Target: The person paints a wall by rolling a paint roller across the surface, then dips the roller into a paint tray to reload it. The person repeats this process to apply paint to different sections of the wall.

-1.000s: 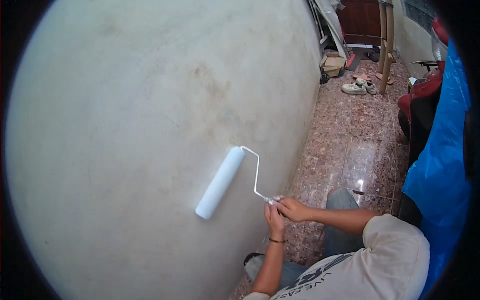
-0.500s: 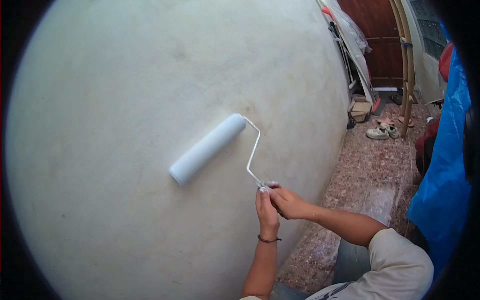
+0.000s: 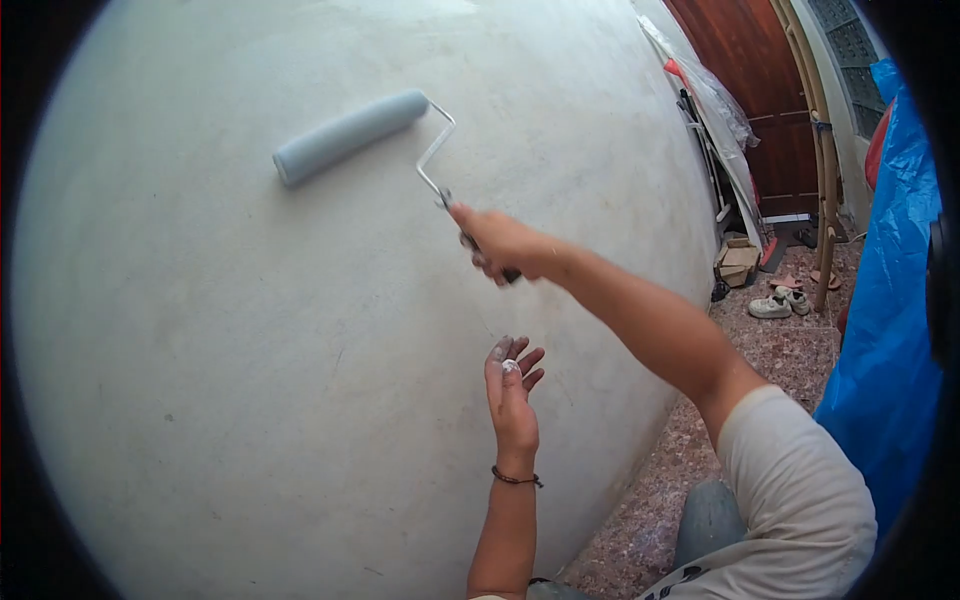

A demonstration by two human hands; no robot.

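A paint roller with a pale blue-grey sleeve lies against the whitish wall, tilted with its right end higher. Its bent metal frame runs down to a dark handle, and my right hand is wrapped round that handle. Below it, my left hand is held up in front of the wall with its fingers apart and nothing in them. White smears mark the left thumb and fingertips. A dark braided bracelet circles my left wrist.
Along the right runs a speckled reddish floor with white shoes and a cardboard piece. Wooden poles stand near a brown door. Blue plastic sheeting hangs at the far right.
The roller has moved up and left on the wall with my right hand. My left hand has come off the roller and opened, staying lower down.
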